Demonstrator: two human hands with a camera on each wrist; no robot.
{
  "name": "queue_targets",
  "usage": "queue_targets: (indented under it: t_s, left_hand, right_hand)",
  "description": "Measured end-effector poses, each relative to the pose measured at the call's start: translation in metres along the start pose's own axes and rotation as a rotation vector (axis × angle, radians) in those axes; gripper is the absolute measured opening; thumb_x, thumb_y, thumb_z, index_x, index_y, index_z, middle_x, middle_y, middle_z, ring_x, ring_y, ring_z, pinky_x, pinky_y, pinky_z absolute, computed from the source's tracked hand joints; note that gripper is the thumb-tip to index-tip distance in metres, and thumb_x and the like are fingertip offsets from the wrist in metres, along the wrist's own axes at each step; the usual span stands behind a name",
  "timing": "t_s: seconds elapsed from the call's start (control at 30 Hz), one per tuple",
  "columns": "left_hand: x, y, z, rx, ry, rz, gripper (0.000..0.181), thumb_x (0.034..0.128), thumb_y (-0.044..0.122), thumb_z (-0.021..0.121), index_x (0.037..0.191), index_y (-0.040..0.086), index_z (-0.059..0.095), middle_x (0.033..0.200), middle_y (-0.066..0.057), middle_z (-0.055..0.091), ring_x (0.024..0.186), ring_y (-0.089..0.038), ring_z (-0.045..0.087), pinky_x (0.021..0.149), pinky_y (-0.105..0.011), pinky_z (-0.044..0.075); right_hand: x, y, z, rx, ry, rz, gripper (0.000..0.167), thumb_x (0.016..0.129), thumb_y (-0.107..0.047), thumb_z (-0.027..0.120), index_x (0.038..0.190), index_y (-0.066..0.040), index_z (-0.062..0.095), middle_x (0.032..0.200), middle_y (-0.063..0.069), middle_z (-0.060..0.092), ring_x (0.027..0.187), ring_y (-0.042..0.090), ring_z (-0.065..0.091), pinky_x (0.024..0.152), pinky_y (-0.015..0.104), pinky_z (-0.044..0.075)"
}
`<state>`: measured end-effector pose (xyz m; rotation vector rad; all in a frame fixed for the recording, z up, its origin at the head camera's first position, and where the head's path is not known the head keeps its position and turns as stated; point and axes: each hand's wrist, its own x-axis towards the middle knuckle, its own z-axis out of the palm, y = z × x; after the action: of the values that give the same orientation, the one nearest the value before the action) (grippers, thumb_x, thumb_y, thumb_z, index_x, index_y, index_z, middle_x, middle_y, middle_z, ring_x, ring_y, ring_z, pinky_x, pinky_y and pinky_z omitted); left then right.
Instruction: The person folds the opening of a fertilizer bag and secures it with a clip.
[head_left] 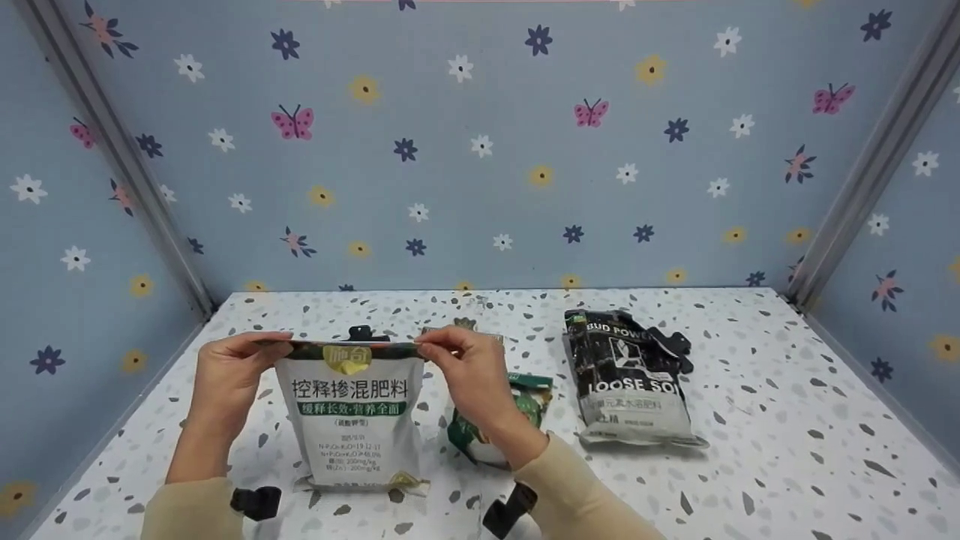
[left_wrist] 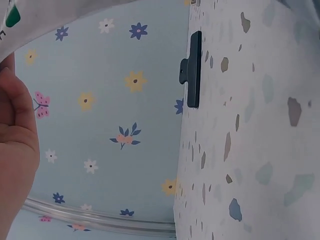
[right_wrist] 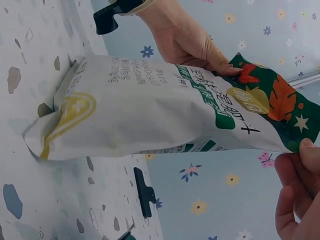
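One white bag (head_left: 352, 424) is upright at the near left of the table (head_left: 780, 465), its top edge pinched: the left hand (head_left: 231, 375) clamps the left corner, the right hand (head_left: 474, 375) the right one. Just right sits a green bag (head_left: 532, 405) (only partly in sight), with a black bag (head_left: 626, 394) farther right and a dark clip (left_wrist: 194, 70) beyond the white bag.
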<state>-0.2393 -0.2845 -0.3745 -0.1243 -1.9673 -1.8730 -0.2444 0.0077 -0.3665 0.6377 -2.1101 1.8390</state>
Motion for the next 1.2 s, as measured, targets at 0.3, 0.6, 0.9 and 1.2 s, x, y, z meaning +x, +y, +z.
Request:
queue_targets:
  t_s: [0.3,0.6,0.9,1.2]
  left_hand:
    - [-0.001,0.005,0.007,-0.043,0.037,0.062,0.011,0.0834,-0.011,0.073,0.095,-0.010,0.074,0.082,0.001,0.074,0.080,-0.013,0.067,0.076,-0.022,0.052]
    - [0.000,0.003,0.007,-0.057,0.005,0.102,0.011,0.0837,-0.011,0.072,0.092,-0.006,0.077,0.082,-0.001,0.074,0.076,-0.014,0.068,0.073,-0.023,0.054]
    - [-0.001,-0.002,0.002,-0.105,-0.072,0.066,0.014,0.0829,-0.014,0.071,0.097,-0.011,0.072,0.087,-0.002,0.073,0.080,-0.014,0.068,0.074,-0.025,0.054]
    - [-0.004,-0.005,-0.001,-0.178,-0.255,0.118,0.016,0.0930,0.002,0.069,0.108,-0.005,0.070,0.102,-0.005,0.069,0.088,-0.014,0.065,0.080,-0.027,0.052]
  right_hand:
    - [-0.001,0.000,-0.003,-0.011,0.062,-0.112,0.009,0.095,-0.009,0.069,0.098,-0.007,0.077,0.088,-0.003,0.072,0.075,0.013,0.066,0.060,0.024,0.047]
    - [-0.001,0.002,-0.003,-0.006,0.064,-0.098,0.009,0.095,-0.012,0.068,0.098,-0.012,0.077,0.090,-0.005,0.071,0.074,0.014,0.064,0.059,0.024,0.046]
    - [0.000,0.004,-0.002,0.031,0.017,-0.003,0.012,0.097,-0.012,0.066,0.104,-0.009,0.075,0.094,0.001,0.070,0.085,0.020,0.066,0.063,0.025,0.047]
    - [0.001,0.005,-0.004,0.039,-0.019,0.028,0.014,0.099,-0.012,0.063,0.106,-0.010,0.075,0.098,0.001,0.069,0.089,0.020,0.064,0.064,0.026,0.046]
